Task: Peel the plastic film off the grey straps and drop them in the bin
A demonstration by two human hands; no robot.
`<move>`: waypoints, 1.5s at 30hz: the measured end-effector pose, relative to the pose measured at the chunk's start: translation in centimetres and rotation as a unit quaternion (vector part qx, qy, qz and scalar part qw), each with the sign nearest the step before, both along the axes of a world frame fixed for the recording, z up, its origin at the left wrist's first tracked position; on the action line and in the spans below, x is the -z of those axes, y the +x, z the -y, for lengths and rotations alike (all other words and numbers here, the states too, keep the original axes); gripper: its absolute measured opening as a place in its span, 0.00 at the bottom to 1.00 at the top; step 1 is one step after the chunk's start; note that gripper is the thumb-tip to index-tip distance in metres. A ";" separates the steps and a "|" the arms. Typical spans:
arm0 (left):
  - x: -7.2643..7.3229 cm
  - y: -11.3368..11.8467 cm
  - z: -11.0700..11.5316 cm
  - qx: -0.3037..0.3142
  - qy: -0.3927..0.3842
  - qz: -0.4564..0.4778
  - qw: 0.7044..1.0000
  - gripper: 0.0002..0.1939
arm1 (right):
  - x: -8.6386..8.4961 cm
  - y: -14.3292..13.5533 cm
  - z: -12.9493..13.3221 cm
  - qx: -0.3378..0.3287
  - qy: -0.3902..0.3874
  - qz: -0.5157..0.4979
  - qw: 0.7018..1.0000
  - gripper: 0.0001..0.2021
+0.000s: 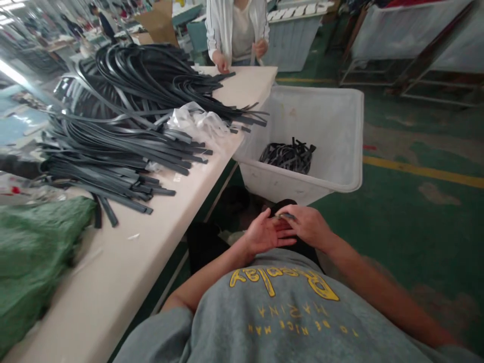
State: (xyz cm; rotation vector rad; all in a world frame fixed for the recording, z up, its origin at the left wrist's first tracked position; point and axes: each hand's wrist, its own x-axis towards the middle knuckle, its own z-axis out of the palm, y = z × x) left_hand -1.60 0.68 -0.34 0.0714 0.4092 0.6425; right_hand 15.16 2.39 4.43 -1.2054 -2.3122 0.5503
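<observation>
Over my lap, my left hand (264, 234) lies palm up with its fingers stretched out, holding nothing I can see. Just to its right, my right hand (310, 227) is closed on a small dark slim tool (289, 216), its tip close to the left palm. The tool's exact kind is too small to make out. On the table to my left lie bundles of dark grey flat straps (151, 146), their cut ends pointing toward me. A loose tangle of dark straps (289, 156) rests inside the white plastic bin (340, 189) in front of my hands.
The pale table (166, 237) runs along my left side, with a green sack (34, 257) at its near end. White plastic film (198, 121) sits among the straps. A person in a white jacket (238, 35) stands at the far end. White-lined carts (404, 30) stand back right.
</observation>
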 end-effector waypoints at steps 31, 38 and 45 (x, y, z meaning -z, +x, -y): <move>-3.1 -0.6 -5.0 -0.033 0.391 -0.278 0.877 0.23 | -5.3 2.4 -8.2 -0.051 -0.196 -0.396 0.896 0.17; -3.6 -0.5 -4.4 -0.103 0.444 -0.362 0.813 0.16 | -6.3 1.5 -6.3 0.029 -0.091 -0.436 0.895 0.15; -5.7 0.0 -4.0 -0.112 0.518 -0.330 0.781 0.21 | -5.4 -0.4 -4.7 -0.010 -0.063 -0.346 0.936 0.12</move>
